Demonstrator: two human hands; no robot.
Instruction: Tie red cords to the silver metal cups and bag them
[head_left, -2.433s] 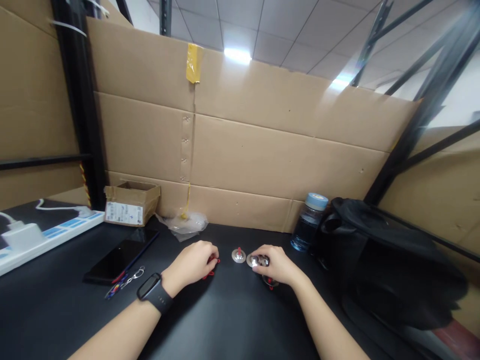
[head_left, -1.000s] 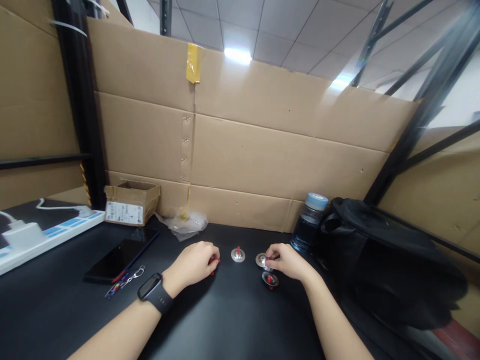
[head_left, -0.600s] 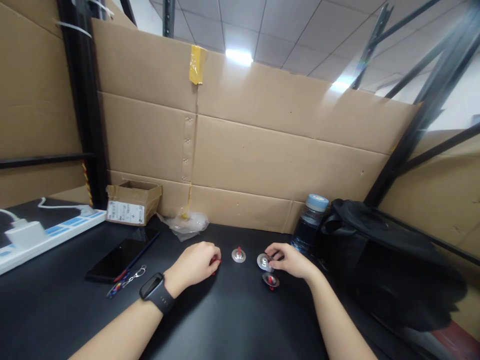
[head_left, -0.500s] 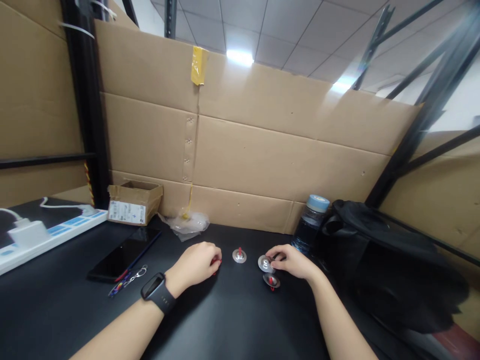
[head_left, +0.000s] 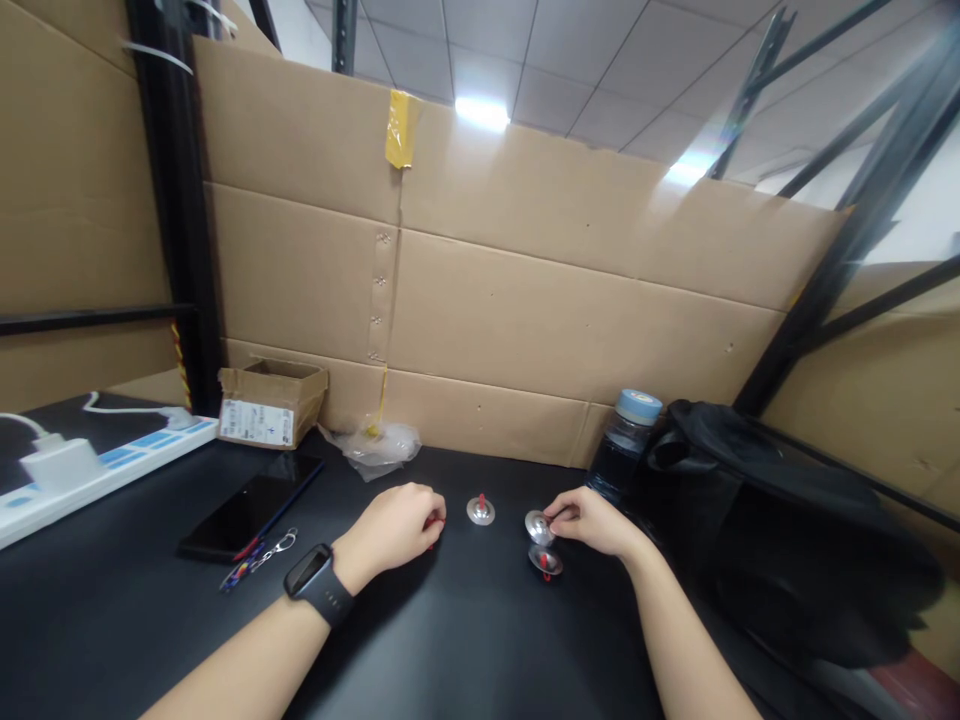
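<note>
My right hand [head_left: 581, 520] pinches the edge of a silvery finger cymbal [head_left: 538, 526] and holds it tilted. Just below it, a second finger cymbal [head_left: 545, 560] with a red loop lies on the black table; whether the two touch I cannot tell. Between my hands a third finger cymbal [head_left: 481, 510] rests dome up, its red loop standing. My left hand [head_left: 401, 522], with a dark smartwatch [head_left: 318, 584] at the wrist, is closed low over the table. A bit of red shows at its fingertips; the rest of what it holds is hidden.
A phone [head_left: 251, 507], a keyring with a clasp [head_left: 259, 562], a power strip [head_left: 120, 475] and a small cardboard box [head_left: 259, 425] are at left. Clear plastic wrap [head_left: 382, 450] lies by the cardboard wall. A water bottle [head_left: 624, 440] and black bag [head_left: 780, 530] stand at right.
My right hand has shifted slightly to the right, and the finger cymbal in it has tilted more. My left hand and the other finger cymbals look unchanged.
</note>
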